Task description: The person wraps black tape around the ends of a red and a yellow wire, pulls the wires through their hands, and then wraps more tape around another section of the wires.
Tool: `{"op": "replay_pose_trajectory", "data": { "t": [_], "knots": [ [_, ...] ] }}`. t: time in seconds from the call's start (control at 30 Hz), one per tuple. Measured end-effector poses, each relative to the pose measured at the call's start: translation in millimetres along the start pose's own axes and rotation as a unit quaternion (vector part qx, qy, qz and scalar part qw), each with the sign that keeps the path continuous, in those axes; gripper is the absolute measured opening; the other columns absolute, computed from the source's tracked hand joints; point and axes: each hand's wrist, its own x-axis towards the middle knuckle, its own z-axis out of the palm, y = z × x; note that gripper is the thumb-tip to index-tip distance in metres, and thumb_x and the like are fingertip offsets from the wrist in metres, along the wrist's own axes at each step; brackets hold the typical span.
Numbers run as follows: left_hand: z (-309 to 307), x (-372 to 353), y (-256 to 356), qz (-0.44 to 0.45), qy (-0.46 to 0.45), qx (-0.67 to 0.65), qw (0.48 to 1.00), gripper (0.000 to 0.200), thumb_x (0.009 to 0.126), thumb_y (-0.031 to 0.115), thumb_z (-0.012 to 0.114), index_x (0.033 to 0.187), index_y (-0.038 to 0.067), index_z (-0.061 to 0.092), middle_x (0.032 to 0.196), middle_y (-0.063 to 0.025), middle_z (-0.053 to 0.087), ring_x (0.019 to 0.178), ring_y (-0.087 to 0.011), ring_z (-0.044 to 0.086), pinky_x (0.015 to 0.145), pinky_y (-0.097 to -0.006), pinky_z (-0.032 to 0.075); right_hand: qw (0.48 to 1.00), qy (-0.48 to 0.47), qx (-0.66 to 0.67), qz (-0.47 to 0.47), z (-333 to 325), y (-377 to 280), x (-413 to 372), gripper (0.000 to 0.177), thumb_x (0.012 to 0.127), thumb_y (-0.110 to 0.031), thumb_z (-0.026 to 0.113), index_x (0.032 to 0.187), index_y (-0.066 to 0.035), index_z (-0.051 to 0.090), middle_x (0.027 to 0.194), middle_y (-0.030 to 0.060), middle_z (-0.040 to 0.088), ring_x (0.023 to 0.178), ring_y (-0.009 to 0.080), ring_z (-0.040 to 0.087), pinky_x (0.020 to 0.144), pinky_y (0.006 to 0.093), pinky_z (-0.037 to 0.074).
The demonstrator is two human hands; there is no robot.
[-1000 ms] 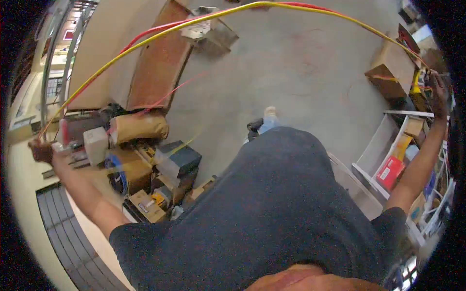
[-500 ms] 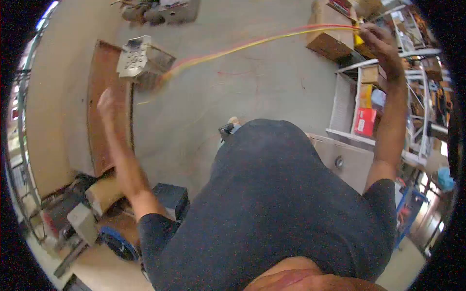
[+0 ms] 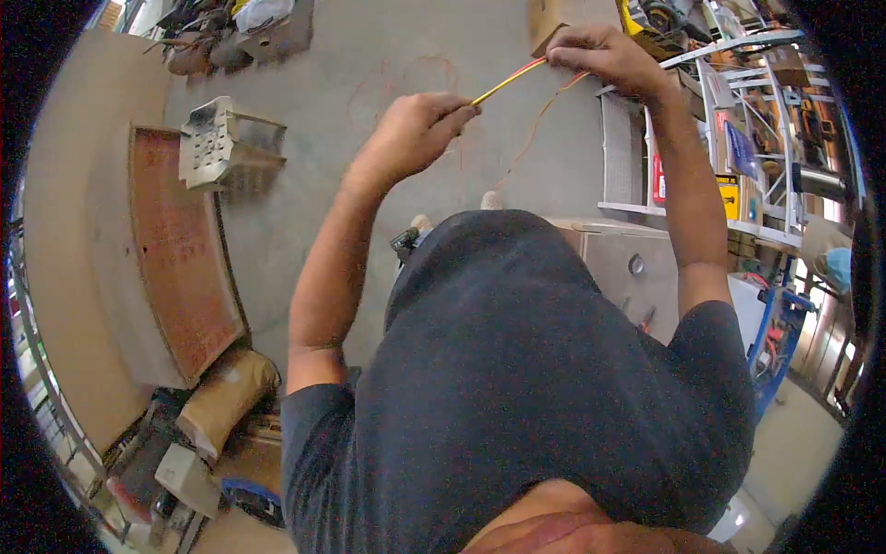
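**While we pinch the wires in both hands, only a short span is drawn straight**

As we hold things now, our left hand (image 3: 411, 134) is clenched on the yellow wire (image 3: 508, 81), thumb pressed against curled fingers. Our right hand (image 3: 604, 57), higher and off to the side, grips the same wire together with a red wire (image 3: 535, 120). Between the two hands the yellow wire runs taut, raised in front of our chest.

We judge that this short stretch is the part dealt with. What is left is the slack: the red wire droops from the right hand in a loose curve toward our shoes (image 3: 492, 198), and we cannot tell where it ends.

Out beyond the left hand, a perforated metal box (image 3: 221, 148) sits on the concrete floor (image 3: 369, 55) beside a rusty brown panel (image 3: 180, 249). Just beside the right hand stands a crowded shelving rack (image 3: 738, 120), with a pale cabinet (image 3: 618, 258) under that forearm. The rack looks to us the likeliest snag for the hanging slack.
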Motion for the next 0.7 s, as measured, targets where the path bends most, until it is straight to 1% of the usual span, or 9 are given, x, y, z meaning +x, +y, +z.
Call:
{"op": "replay_pose_trajectory", "data": {
  "t": [0.07, 0.13, 0.2, 0.23, 0.27, 0.33, 0.5, 0.53, 0.7],
  "knots": [
    [-6, -16, -7, -0.020, -0.019, -0.023, 0.999, 0.033, 0.097, 0.027, 0.054, 0.108, -0.001, 0.066, 0.080, -0.0012, 0.061, 0.075, -0.0118, 0.055, 0.069, -0.0272, 0.046, 0.997, 0.019, 0.019, 0.074, -20, 28, -8, 0.021, 0.092, -0.021, 0.061, 0.094, -0.001, 0.065, 0.082, -0.0029, 0.057, 0.078, 0.0066, 0.051, 0.069, 0.0230, 0.042],
    [-11, -31, -18, -0.041, -0.042, -0.045, 0.997, 0.032, 0.097, 0.027, 0.054, 0.106, 0.000, 0.066, 0.075, 0.0003, 0.058, 0.070, -0.0103, 0.052, 0.063, -0.0260, 0.044, 0.994, 0.073, -0.008, 0.076, -41, 55, -27, 0.026, 0.092, -0.027, 0.059, 0.096, -0.002, 0.065, 0.083, -0.0026, 0.058, 0.078, 0.0070, 0.052, 0.070, 0.0234, 0.042],
    [-24, -54, -34, -0.096, 0.009, -0.106, 0.990, 0.027, 0.094, 0.026, 0.055, 0.098, 0.003, 0.069, 0.065, 0.0027, 0.050, 0.059, -0.0085, 0.042, 0.054, -0.0260, 0.037, 0.982, 0.146, -0.092, 0.072, -73, 108, -51, 0.033, 0.091, -0.035, 0.059, 0.099, -0.003, 0.067, 0.086, -0.0014, 0.060, 0.082, 0.0088, 0.053, 0.073, 0.0242, 0.042],
    [-35, -64, -35, -0.104, 0.014, -0.100, 0.989, 0.027, 0.094, 0.026, 0.055, 0.098, 0.003, 0.069, 0.065, 0.0027, 0.050, 0.059, -0.0085, 0.042, 0.054, -0.0260, 0.037, 0.981, 0.130, -0.019, 0.141, -87, 132, -64, 0.033, 0.091, -0.034, 0.058, 0.103, -0.004, 0.067, 0.090, -0.0009, 0.061, 0.086, 0.0102, 0.054, 0.077, 0.0249, 0.042],
    [-45, -74, -36, -0.131, 0.027, -0.095, 0.986, 0.027, 0.095, 0.026, 0.055, 0.097, 0.003, 0.069, 0.065, 0.0040, 0.048, 0.058, -0.0067, 0.039, 0.052, -0.0243, 0.034, 0.983, 0.138, -0.029, 0.116, -97, 158, -76, 0.031, 0.092, -0.032, 0.058, 0.103, -0.005, 0.067, 0.090, -0.0014, 0.061, 0.087, 0.0097, 0.054, 0.079, 0.0251, 0.042],
    [-48, -82, -28, -0.171, 0.050, -0.089, 0.980, 0.027, 0.095, 0.026, 0.056, 0.096, 0.003, 0.069, 0.064, 0.0054, 0.046, 0.057, -0.0049, 0.036, 0.051, -0.0225, 0.031, 0.981, 0.100, -0.018, 0.164, -107, 175, -85, 0.031, 0.093, -0.034, 0.058, 0.102, -0.005, 0.066, 0.091, -0.0017, 0.060, 0.089, 0.0089, 0.053, 0.082, 0.0244, 0.041],
    [-61, -74, 1, -0.206, 0.048, -0.193, 0.958, 0.030, 0.095, 0.026, 0.051, 0.096, 0.002, 0.069, 0.061, 0.0064, 0.040, 0.052, -0.0042, 0.032, 0.047, -0.0225, 0.024, 0.975, 0.119, 0.069, 0.175, -107, 210, -73, 0.028, 0.091, -0.030, 0.063, 0.102, -0.004, 0.065, 0.095, -0.0015, 0.061, 0.093, 0.0093, 0.054, 0.085, 0.0243, 0.040],
    [-61, -72, 3, -0.205, 0.038, -0.223, 0.952, 0.031, 0.095, 0.027, 0.050, 0.096, 0.002, 0.069, 0.060, 0.0063, 0.040, 0.051, -0.0046, 0.032, 0.047, -0.0227, 0.024, 0.980, 0.136, 0.059, 0.136, -109, 231, -74, 0.035, 0.092, -0.031, 0.060, 0.109, -0.001, 0.066, 0.096, 0.0028, 0.067, 0.089, 0.0124, 0.060, 0.084, 0.0269, 0.046],
    [-44, -57, 17, -0.273, -0.008, -0.248, 0.929, 0.038, 0.097, 0.036, 0.053, 0.100, 0.002, 0.069, 0.066, 0.0049, 0.047, 0.052, -0.0046, 0.033, 0.046, -0.0212, 0.025, 0.974, 0.132, 0.138, 0.125, -125, 256, -80, 0.023, 0.094, -0.024, 0.059, 0.104, -0.005, 0.067, 0.095, 0.0001, 0.065, 0.092, 0.0096, 0.058, 0.086, 0.0260, 0.044]
  ]
}}
